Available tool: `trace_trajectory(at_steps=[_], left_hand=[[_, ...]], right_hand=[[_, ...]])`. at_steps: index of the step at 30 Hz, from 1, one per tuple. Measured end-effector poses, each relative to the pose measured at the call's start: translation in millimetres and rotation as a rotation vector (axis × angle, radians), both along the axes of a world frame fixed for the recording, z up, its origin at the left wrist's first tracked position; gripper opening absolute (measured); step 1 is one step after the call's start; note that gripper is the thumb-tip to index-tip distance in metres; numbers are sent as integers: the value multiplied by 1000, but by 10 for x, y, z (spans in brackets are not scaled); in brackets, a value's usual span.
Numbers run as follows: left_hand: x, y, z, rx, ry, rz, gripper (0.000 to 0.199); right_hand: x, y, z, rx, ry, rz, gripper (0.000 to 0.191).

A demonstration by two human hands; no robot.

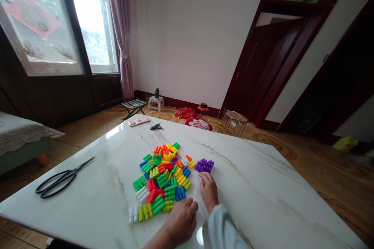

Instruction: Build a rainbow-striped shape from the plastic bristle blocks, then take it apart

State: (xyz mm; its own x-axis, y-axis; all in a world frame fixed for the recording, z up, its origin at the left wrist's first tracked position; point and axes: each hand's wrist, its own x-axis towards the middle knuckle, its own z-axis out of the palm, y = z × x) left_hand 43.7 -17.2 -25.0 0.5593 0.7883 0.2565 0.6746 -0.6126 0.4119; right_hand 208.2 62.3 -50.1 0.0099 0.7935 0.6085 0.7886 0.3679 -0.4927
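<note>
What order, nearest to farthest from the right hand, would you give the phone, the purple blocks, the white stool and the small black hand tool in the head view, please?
From the right hand:
1. Purple blocks: just beyond its fingertips.
2. Small black hand tool: far part of the table, to the left.
3. Phone: left of that tool.
4. White stool: on the floor beyond the table.

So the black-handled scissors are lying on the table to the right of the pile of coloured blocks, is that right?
Not quite: the head view shows the black-handled scissors lying on the table to the left of the pile of coloured blocks.
</note>
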Motion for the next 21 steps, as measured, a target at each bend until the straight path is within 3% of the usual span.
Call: trace_trajectory(at_steps=[8, 13, 16, 21], left_hand=[[-8, -1, 21, 3, 1, -9, 13], [-10, 1, 30, -21, 3, -15, 12], [-28, -13, 67, -41, -29, -13, 9], [-114, -51, 143, -28, -193, -39, 28]], right_hand=[[-6, 31, -50, -49, -146, -2, 49], [0, -28, -31, -203, -120, 25, 47], [-1, -146, 3, -302, 10, 68, 48], [-120, -542, 79, -306, 429, 101, 44]])
